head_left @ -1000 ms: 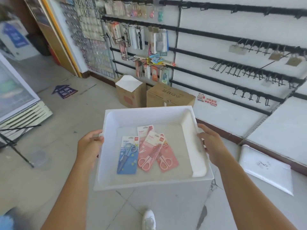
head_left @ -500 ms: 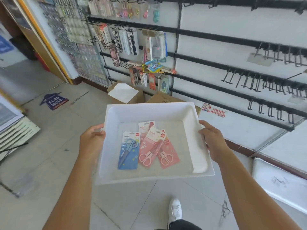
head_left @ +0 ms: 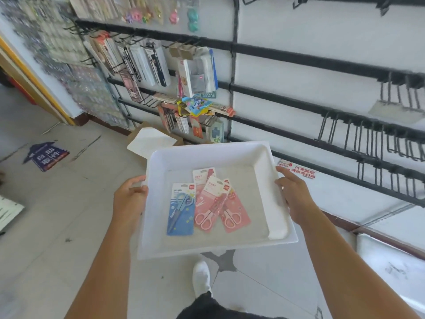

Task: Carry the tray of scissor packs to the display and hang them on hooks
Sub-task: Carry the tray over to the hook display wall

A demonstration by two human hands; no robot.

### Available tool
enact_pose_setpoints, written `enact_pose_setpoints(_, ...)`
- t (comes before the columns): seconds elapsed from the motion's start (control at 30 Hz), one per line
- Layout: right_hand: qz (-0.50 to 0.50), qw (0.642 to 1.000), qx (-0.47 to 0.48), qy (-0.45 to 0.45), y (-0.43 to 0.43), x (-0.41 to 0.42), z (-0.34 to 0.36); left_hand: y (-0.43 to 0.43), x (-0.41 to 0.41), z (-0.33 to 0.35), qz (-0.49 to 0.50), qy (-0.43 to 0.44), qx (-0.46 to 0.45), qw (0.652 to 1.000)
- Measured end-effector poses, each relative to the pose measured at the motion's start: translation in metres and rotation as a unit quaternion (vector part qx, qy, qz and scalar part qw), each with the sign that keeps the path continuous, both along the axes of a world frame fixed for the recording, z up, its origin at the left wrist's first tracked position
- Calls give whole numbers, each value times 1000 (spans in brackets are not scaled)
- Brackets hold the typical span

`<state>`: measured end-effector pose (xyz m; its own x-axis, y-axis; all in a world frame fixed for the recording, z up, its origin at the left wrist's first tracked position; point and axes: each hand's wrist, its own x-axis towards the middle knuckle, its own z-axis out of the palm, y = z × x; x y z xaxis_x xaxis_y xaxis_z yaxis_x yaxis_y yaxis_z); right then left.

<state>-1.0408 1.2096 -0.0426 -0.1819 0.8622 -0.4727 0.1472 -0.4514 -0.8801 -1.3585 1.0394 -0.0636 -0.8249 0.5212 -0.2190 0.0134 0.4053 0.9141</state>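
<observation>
The tray [head_left: 279,229] is held level in front of the body, over the tiled floor [head_left: 69,226] and close to the display wall [head_left: 322,26]. The left hand [head_left: 130,199] is wrapped on its left rim, thumb on top and the other fingers hidden beneath; the right hand [head_left: 295,196] grips the right rim the same way, fingers curled over the edge. Both are closed on the tray and nothing else.

Inside, well apart from the walls, lie the packs: one blue pack [head_left: 181,209] to the left and what look like three pink packs [head_left: 215,204] overlapping in a fan just beside it, all flat on the tray's bottom.

The step in hand seems to be the carry, nearly done. To do it well, keep the tray level so the loose packs do not slide into a corner, and walk on toward the bare hooks [head_left: 368,137] on the rails at the right, since the hooks at left are already full of goods. A box [head_left: 151,141] stands on the floor below the stocked section, so a foot [head_left: 201,277] should steer clear of it. Before hanging, the tray probably needs resting somewhere, or balancing on one hand, to free the other for the packs.
</observation>
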Motion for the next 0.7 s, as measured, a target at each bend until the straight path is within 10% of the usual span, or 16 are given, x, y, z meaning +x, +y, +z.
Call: enact_pose_setpoints(0.7, -233, 966, -77, -78, 192, -38, -97, 324, -63, -75, -261, 31, -119, 957)
